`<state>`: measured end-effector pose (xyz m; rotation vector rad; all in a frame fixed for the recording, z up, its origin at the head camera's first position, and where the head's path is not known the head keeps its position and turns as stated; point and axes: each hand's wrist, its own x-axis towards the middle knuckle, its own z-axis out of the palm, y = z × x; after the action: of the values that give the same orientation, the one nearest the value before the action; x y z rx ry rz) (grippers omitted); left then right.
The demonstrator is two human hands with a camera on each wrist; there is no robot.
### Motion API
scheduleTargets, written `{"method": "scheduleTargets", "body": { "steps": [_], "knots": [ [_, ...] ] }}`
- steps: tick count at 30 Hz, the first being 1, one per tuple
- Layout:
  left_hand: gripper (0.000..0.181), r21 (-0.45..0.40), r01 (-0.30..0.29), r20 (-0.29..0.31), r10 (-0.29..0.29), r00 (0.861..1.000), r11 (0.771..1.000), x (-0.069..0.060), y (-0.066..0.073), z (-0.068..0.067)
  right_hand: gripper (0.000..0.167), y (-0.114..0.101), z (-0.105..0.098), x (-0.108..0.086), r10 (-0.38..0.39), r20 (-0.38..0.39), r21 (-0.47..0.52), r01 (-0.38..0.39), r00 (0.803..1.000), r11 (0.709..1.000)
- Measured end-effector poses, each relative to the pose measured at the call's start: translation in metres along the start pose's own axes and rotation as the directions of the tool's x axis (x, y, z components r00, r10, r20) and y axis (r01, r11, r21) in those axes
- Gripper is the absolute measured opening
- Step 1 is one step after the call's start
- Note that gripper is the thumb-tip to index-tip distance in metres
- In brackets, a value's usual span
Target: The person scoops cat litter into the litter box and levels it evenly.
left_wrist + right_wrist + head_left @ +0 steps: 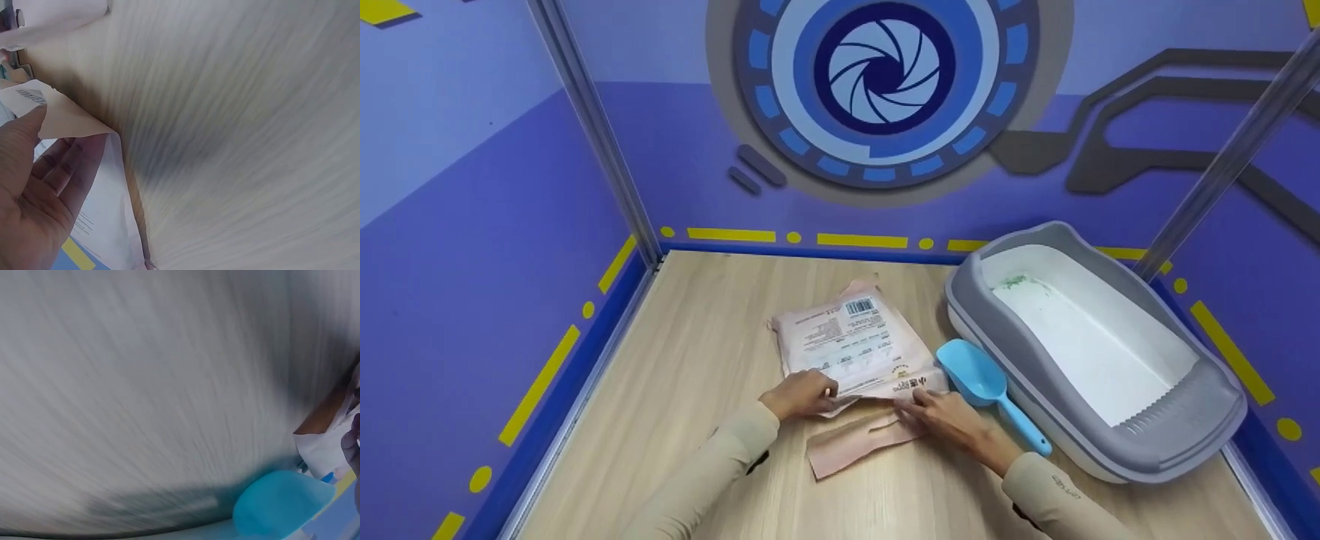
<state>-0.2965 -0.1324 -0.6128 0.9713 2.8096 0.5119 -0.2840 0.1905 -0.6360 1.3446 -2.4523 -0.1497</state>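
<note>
Pinching the bag (847, 341): left grip (802, 394) clearly, right grip (952, 420) apparently.

the left forearm (701, 472) and right forearm (1054, 495) are extended forward and angled inward, both covered by beige sleeves (746, 433). the left hand (802, 395) is held in a pinch, its thumb (28, 126) set opposite the partly bent fingers (81, 166). the right hand (949, 420) is kept apart from it, fingertips directed inward; only a part is caught by the right wrist view.
</note>
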Motion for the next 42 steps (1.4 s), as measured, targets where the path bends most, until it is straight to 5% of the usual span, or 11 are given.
{"method": "scheduleTargets", "body": {
  "steps": [11,17,30,38,42],
  "knots": [
    [0.023,-0.039,0.1,0.066,-0.098,0.993,0.994,-0.001,0.003,-0.001,0.046,0.0,0.007,-0.002,-0.091,-0.257,-0.127,0.06,0.962,0.99],
    [0.028,-0.024,0.128,0.078,-0.126,0.989,0.991,-0.003,0.004,-0.004,0.053,-0.006,0.01,0.003,-0.134,-0.243,-0.202,0.085,0.961,0.976],
    [0.028,-0.05,0.11,0.081,-0.106,0.991,0.993,0.002,0.0,0.0,0.041,-0.012,0.01,0.001,-0.062,-0.149,-0.143,0.041,0.987,0.989],
    [0.026,-0.039,0.113,0.08,-0.11,0.991,0.993,0.004,-0.002,0.003,0.046,-0.017,0.008,0.005,-0.113,-0.085,-0.214,0.093,0.99,0.972],
    [0.027,-0.042,0.102,0.072,-0.098,0.993,0.994,0.005,-0.003,0.005,0.048,-0.02,0.008,0.006,-0.098,-0.089,-0.169,0.082,0.991,0.982]
  ]
}}
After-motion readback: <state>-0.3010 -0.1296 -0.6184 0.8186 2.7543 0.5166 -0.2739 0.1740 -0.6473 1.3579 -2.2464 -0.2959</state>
